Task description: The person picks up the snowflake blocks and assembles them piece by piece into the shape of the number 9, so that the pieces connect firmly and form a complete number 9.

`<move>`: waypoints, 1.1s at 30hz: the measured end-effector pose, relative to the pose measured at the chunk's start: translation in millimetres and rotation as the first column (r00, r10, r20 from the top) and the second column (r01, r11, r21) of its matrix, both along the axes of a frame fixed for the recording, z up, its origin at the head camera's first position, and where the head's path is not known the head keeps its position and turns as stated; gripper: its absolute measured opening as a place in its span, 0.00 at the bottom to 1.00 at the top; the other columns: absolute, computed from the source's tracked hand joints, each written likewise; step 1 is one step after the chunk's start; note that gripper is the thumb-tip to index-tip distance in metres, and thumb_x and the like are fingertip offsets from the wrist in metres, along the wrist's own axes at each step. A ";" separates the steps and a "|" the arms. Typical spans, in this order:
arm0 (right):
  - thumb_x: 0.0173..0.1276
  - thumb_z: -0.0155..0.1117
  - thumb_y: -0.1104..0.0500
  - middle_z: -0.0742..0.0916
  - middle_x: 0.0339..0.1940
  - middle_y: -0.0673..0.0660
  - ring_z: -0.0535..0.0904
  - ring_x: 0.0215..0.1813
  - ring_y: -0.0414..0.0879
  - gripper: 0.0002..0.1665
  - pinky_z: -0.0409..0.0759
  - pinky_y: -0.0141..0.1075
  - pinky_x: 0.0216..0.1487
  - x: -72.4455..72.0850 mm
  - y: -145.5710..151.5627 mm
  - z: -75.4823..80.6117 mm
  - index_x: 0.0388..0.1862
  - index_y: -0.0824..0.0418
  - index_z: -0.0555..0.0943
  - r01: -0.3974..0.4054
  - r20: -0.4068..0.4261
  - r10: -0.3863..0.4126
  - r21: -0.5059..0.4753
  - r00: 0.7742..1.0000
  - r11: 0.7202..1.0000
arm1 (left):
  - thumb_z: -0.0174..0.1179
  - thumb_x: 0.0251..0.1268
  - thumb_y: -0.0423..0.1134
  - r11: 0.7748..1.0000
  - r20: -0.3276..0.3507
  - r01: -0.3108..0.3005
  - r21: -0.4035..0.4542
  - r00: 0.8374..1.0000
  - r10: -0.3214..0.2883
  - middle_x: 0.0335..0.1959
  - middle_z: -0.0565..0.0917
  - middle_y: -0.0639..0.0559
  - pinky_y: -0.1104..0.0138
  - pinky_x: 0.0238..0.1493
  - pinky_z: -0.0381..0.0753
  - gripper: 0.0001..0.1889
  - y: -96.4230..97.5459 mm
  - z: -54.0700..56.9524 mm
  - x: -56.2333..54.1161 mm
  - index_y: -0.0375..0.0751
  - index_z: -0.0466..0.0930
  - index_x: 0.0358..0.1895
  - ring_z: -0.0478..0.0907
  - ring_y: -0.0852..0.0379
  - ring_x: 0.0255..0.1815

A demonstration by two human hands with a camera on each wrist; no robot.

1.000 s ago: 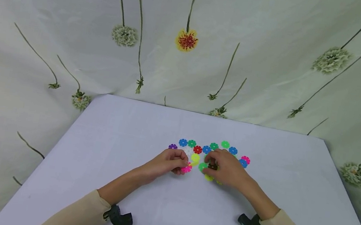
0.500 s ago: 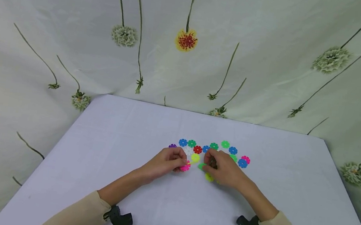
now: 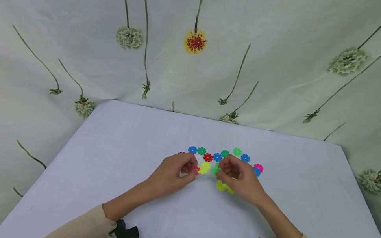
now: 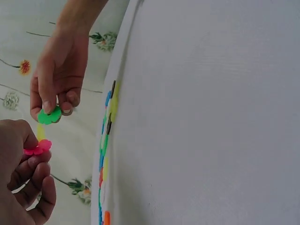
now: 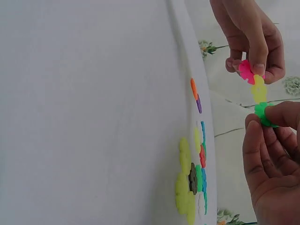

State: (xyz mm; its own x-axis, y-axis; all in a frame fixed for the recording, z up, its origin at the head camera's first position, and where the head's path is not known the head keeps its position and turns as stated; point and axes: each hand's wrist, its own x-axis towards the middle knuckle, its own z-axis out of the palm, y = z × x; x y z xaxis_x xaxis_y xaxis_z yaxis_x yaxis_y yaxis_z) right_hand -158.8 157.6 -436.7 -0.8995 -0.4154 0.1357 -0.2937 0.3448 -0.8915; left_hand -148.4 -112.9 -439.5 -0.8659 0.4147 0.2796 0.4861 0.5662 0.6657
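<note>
In the head view my left hand and right hand face each other over the table, their fingertips a short gap apart. My left thumb and fingers pinch a pink snowflake disc, a notched plastic building piece. A yellow snowflake disc sticks out from the pink one toward my right hand. Between my right thumb and fingers I hold a green snowflake disc; its edge meets the yellow disc's edge in the right wrist view. Part of the pink disc is hidden by my left fingers.
Several loose snowflake discs lie flat beyond and beneath the hands, among them a red disc, a blue disc and a yellow-green disc. The white table ends at a flower-print cloth behind.
Both hands have lifted and turned slightly, bringing the green disc up to the yellow one. The yellow disc now shows flatter to the head view, and less of the pink one shows.
</note>
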 end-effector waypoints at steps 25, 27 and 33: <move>0.65 0.78 0.66 0.89 0.39 0.49 0.87 0.39 0.38 0.16 0.91 0.36 0.45 9.2 -9.3 -3.9 0.47 0.54 0.83 -0.021 -0.181 0.028 0.042 0.983 0.999 | 0.73 0.63 0.34 0.992 -0.337 0.006 -0.124 0.940 -0.048 0.33 0.86 0.59 0.73 0.40 0.84 0.10 5.7 3.0 6.3 0.48 0.81 0.41 0.80 0.65 0.35; 0.66 0.77 0.66 0.89 0.39 0.49 0.87 0.39 0.38 0.15 0.90 0.36 0.45 9.2 -9.8 -4.5 0.47 0.53 0.83 -0.023 -0.184 0.030 0.039 0.982 0.999 | 0.73 0.63 0.34 0.992 -0.338 0.012 -0.122 0.940 -0.053 0.34 0.86 0.59 0.73 0.40 0.84 0.11 6.2 2.4 6.4 0.48 0.81 0.42 0.80 0.65 0.36; 0.68 0.76 0.67 0.90 0.40 0.50 0.88 0.39 0.38 0.14 0.91 0.36 0.46 9.5 -10.8 -6.5 0.47 0.54 0.83 -0.017 -0.216 0.019 0.011 0.976 1.000 | 0.71 0.70 0.38 0.999 -0.157 0.045 -0.008 0.987 -0.046 0.37 0.88 0.60 0.72 0.44 0.86 0.07 6.4 2.1 6.5 0.49 0.83 0.46 0.83 0.65 0.39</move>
